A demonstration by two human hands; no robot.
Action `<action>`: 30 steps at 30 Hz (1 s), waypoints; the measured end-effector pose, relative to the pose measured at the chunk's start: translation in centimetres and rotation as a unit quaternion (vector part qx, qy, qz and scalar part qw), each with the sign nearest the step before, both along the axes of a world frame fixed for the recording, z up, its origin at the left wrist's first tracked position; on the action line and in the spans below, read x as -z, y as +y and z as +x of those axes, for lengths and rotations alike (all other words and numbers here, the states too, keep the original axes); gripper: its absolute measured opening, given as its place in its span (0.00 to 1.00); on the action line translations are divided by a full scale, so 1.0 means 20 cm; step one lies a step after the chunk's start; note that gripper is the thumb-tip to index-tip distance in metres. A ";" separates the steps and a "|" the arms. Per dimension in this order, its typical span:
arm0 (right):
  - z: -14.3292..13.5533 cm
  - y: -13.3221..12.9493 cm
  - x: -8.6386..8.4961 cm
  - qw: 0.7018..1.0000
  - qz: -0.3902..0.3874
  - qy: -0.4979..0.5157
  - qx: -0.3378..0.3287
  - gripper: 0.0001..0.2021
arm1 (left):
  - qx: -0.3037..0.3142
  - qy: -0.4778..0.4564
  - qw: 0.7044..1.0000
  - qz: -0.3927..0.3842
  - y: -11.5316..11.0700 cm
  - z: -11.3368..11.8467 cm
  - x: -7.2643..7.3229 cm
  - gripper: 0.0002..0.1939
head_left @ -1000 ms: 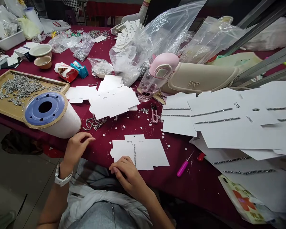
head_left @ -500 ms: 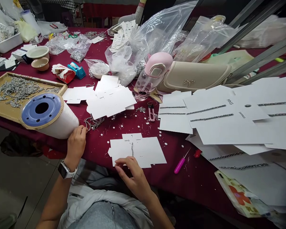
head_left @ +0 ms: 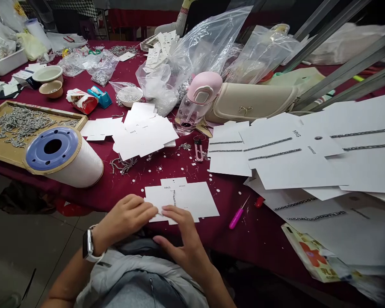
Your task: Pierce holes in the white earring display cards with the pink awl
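A white card (head_left: pixel 195 199) printed MNG lies on the table in front of me, with a short silver chain (head_left: pixel 175 197) running down its middle. My left hand (head_left: pixel 126 218), wearing a watch on the wrist, is closed over the card's lower left edge. From its fingertips a bit of another silver chain (head_left: pixel 159 213) shows; the rest is hidden. My right hand (head_left: pixel 188 239) is open, thumb well apart from the fingers, its fingertips at the card's lower edge beside the left fingertips.
A thread spool (head_left: pixel 83 164) and a chain tray (head_left: pixel 3 149) stand left. Loose chains (head_left: pixel 123 164) and stacked white cards (head_left: pixel 147 139) lie beyond my card. A pink awl (head_left: pixel 239 216), thread snips (head_left: pixel 198 149) and cards with chains (head_left: pixel 276 173) are right; a bottle (head_left: pixel 195 100) stands behind.
My left hand has moved from the loose chains beside the spool to the card, bringing a chain. My right hand stays by the card, its thumb now farther from its fingers. The view shifted slightly.
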State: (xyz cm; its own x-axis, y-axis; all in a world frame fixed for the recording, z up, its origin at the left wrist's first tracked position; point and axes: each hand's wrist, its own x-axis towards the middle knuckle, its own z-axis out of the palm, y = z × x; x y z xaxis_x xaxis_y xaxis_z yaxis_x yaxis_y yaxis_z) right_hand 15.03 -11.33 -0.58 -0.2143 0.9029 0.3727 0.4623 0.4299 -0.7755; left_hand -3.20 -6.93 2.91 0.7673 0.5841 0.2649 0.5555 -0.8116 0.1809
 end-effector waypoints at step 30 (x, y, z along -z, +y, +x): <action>0.16 0.03 0.03 0.956 -0.281 0.059 0.058 0.12 | 0.136 -0.026 0.982 -0.126 0.19 0.23 0.07 0.12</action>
